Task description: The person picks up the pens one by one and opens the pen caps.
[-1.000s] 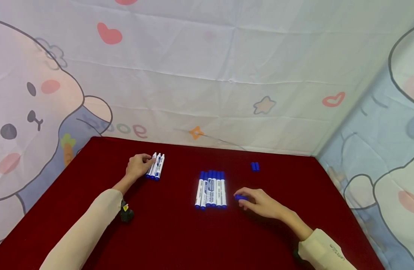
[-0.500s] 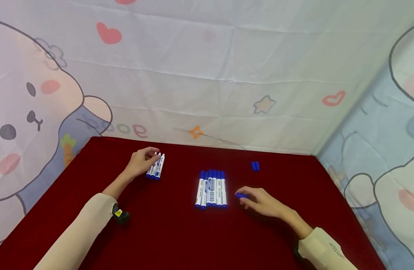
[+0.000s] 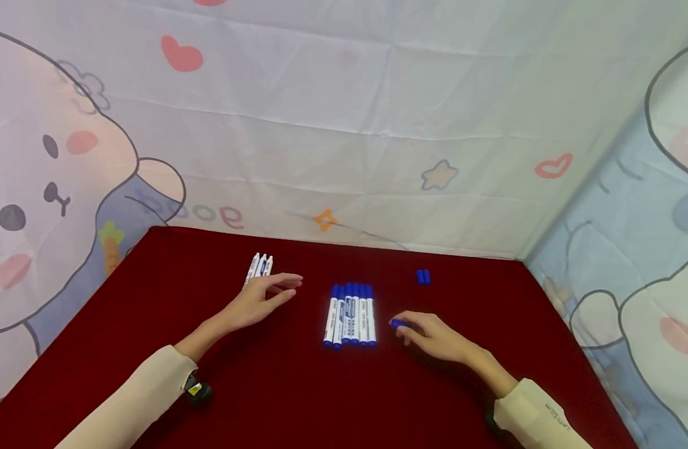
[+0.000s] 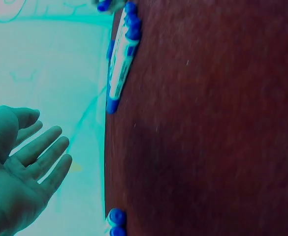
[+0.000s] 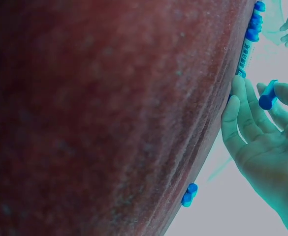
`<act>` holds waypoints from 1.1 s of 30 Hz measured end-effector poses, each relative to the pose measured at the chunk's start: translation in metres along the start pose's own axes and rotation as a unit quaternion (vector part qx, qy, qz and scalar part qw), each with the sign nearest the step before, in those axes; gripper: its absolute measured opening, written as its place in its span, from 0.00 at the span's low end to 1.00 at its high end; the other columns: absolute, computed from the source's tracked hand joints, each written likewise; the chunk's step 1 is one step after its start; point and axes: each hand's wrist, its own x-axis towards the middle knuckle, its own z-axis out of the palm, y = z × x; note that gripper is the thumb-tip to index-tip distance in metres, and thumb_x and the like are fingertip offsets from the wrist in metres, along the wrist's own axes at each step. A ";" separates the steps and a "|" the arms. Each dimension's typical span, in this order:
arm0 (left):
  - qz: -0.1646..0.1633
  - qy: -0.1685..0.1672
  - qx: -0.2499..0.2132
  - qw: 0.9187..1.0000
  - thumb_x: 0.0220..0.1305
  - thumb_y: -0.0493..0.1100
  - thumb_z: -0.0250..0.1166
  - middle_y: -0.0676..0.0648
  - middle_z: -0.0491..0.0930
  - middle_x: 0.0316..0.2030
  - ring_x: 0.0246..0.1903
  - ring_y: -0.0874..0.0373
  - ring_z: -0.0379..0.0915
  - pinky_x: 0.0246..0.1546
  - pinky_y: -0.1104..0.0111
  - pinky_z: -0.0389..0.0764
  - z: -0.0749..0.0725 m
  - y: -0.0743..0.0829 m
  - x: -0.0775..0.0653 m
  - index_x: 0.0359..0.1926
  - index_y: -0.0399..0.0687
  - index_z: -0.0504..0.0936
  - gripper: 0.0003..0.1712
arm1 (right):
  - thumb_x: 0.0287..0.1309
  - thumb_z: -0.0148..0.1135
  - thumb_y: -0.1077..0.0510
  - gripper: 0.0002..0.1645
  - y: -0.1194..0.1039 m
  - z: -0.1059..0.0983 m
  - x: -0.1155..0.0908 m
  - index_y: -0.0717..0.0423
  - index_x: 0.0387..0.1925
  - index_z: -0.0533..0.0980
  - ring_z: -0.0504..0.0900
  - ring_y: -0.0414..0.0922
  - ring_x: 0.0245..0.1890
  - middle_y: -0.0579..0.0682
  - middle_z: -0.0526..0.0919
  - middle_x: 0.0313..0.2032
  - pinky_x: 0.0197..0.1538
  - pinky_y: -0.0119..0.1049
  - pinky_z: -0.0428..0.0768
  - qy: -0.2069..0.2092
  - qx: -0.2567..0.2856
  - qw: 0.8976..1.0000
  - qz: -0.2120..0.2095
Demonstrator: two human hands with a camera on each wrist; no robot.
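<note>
My left hand (image 3: pixel 259 301) is over the table between two groups of markers, its fingers spread and holding nothing; the left wrist view shows the bare palm (image 4: pixel 16 187). Behind it lie three uncapped white markers (image 3: pixel 263 265), their lower ends hidden by the hand. A row of several capped blue-and-white markers (image 3: pixel 350 315) lies side by side at the middle of the table. Just right of that row, my right hand (image 3: pixel 433 337) pinches a loose blue marker cap (image 5: pixel 268 96) between thumb and index finger, the other fingers extended.
Two loose blue caps (image 3: pixel 423 277) lie together toward the back right of the dark red tablecloth (image 3: pixel 299 393). A pale printed curtain (image 3: pixel 344 125) hangs along the back edge and the sides.
My left hand has drawn away from the uncapped markers, moving right and nearer, and its fingers have opened out. The right hand stays in place with the cap.
</note>
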 end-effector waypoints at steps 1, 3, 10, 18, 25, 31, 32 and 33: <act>0.003 -0.011 -0.005 1.000 0.74 0.36 0.60 0.36 0.83 0.57 0.53 0.40 0.83 0.52 0.53 0.84 0.002 0.002 0.000 0.64 0.38 0.78 0.20 | 0.77 0.53 0.58 0.16 0.000 0.001 0.000 0.60 0.59 0.77 0.85 0.40 0.42 0.51 0.86 0.47 0.50 0.34 0.84 0.008 -0.008 1.000 -0.007; 0.006 -0.030 -0.012 0.999 0.74 0.36 0.61 0.35 0.82 0.59 0.56 0.39 0.81 0.54 0.53 0.84 0.005 0.006 -0.001 0.64 0.38 0.78 0.20 | 0.77 0.54 0.58 0.16 0.001 0.002 -0.001 0.58 0.58 0.77 0.84 0.41 0.46 0.50 0.85 0.49 0.52 0.36 0.84 0.027 -0.027 0.999 -0.019; 0.018 -0.085 -0.018 0.996 0.75 0.38 0.60 0.33 0.79 0.61 0.58 0.39 0.79 0.57 0.49 0.81 0.013 0.013 -0.002 0.67 0.37 0.75 0.23 | 0.71 0.61 0.61 0.14 0.001 -0.003 0.002 0.56 0.55 0.80 0.76 0.37 0.41 0.48 0.83 0.47 0.44 0.32 0.80 0.096 -0.068 0.992 -0.040; 0.011 -0.124 -0.025 0.992 0.77 0.38 0.57 0.31 0.78 0.63 0.60 0.37 0.78 0.58 0.47 0.80 0.020 0.009 -0.006 0.69 0.33 0.72 0.24 | 0.65 0.66 0.64 0.15 0.007 -0.016 0.005 0.60 0.53 0.81 0.83 0.42 0.41 0.53 0.88 0.46 0.40 0.29 0.82 0.156 -0.057 0.986 -0.001; 0.012 -0.135 -0.026 0.990 0.76 0.37 0.57 0.31 0.77 0.63 0.59 0.38 0.79 0.58 0.47 0.80 0.023 0.010 -0.007 0.69 0.31 0.72 0.24 | 0.68 0.65 0.62 0.19 0.019 -0.034 0.006 0.66 0.57 0.77 0.86 0.44 0.32 0.61 0.87 0.39 0.37 0.30 0.82 0.216 0.017 0.974 0.072; 0.011 -0.143 -0.031 0.989 0.75 0.37 0.58 0.31 0.78 0.63 0.58 0.39 0.80 0.57 0.48 0.81 0.027 0.010 -0.007 0.68 0.31 0.72 0.25 | 0.72 0.60 0.60 0.25 0.037 -0.045 0.005 0.67 0.65 0.72 0.83 0.40 0.30 0.57 0.88 0.39 0.34 0.32 0.81 0.271 0.116 0.949 0.109; 0.011 -0.144 -0.030 0.989 0.75 0.37 0.59 0.31 0.78 0.63 0.58 0.39 0.80 0.57 0.48 0.81 0.027 0.010 -0.006 0.68 0.31 0.72 0.25 | 0.73 0.59 0.59 0.25 0.041 -0.046 0.005 0.67 0.66 0.72 0.83 0.39 0.30 0.54 0.88 0.39 0.33 0.32 0.80 0.278 0.129 0.945 0.116; 0.011 -0.145 -0.031 0.989 0.75 0.37 0.59 0.31 0.78 0.63 0.58 0.39 0.80 0.57 0.48 0.81 0.028 0.010 -0.006 0.68 0.31 0.72 0.25 | 0.74 0.58 0.58 0.25 0.045 -0.046 0.004 0.67 0.66 0.71 0.82 0.38 0.30 0.50 0.88 0.38 0.33 0.31 0.80 0.283 0.139 0.941 0.125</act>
